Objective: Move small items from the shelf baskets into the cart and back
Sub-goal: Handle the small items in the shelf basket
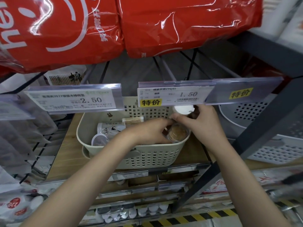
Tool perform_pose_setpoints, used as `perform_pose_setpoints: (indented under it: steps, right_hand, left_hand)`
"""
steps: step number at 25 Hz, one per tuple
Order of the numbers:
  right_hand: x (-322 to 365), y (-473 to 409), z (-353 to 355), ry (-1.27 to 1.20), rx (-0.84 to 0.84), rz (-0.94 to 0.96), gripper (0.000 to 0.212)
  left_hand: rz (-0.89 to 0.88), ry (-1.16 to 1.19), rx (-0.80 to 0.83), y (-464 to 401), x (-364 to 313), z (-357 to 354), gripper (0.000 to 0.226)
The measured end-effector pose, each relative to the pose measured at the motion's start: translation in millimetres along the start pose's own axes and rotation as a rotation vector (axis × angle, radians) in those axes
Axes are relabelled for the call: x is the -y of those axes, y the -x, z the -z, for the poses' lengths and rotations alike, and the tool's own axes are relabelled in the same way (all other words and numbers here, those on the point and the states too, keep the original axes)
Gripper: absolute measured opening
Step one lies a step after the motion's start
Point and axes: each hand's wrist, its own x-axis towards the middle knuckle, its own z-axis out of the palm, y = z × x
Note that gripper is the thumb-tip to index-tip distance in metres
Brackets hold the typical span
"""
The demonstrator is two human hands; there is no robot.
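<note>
A beige perforated basket point(147, 154) stands on the wooden shelf in the middle of the view. Inside it lie a clear round tub of toothpicks point(177, 132), a white cylinder container point(109, 128), a lidded round tub point(99, 139) and a flat pack of cotton swabs point(132, 120). My left hand point(147, 131) reaches into the basket, fingers curled down beside the toothpick tub. My right hand point(201, 120) is over the basket's right rim, its fingers curled at the tub's top, just below a white round lid point(183, 109). Whether either hand grips the tub is hidden.
Price tag holders point(77, 99) hang just above the basket. Big red plastic packs point(114, 27) fill the shelf overhead. A grey perforated basket point(255, 115) sits to the right, behind a dark slanted frame bar point(262, 128). Lower shelves hold more small packs.
</note>
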Motion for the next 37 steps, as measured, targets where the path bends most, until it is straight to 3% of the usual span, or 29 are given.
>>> perform_pose_setpoints:
  steps: [6,13,16,23,28,30,33,37]
  right_hand:
    - [-0.8,7.2,1.6,-0.133,-0.126,-0.026,0.030]
    - [4.4,17.3,-6.2,-0.228,-0.088,0.012,0.036]
    - [10.0,29.8,-11.1,-0.194,-0.036,0.060,0.041]
    - [14.9,75.4,3.7,-0.015,-0.111,0.236,0.052]
    - [8.8,126.5,45.9,-0.048,-0.244,0.171,0.048]
    - [-3.2,150.2,71.9,-0.079,-0.287,0.097,0.047]
    - [-29.5,188.3,120.6,-0.123,-0.353,-0.045,0.044]
    - [-65.0,264.6,215.8,-0.044,-0.494,-0.236,0.048]
  left_hand:
    - [0.059,0.153,-0.241,22.4,19.6,14.1,0.045]
    - [0.117,0.468,-0.657,85.5,27.3,26.7,0.044]
    - [0.128,0.558,-0.757,107.9,15.2,17.5,0.063]
    - [-0.025,0.657,-0.872,134.4,-9.4,-12.5,0.041]
    - [-0.059,0.765,-0.808,123.5,-43.5,-36.8,0.044]
    - [-0.099,0.894,-0.662,103.5,-70.8,-60.7,0.064]
    - [-0.145,0.980,-0.440,63.1,-118.8,-110.7,0.076]
    - [-0.179,0.982,-0.195,-0.3,-194.3,-183.9,0.065]
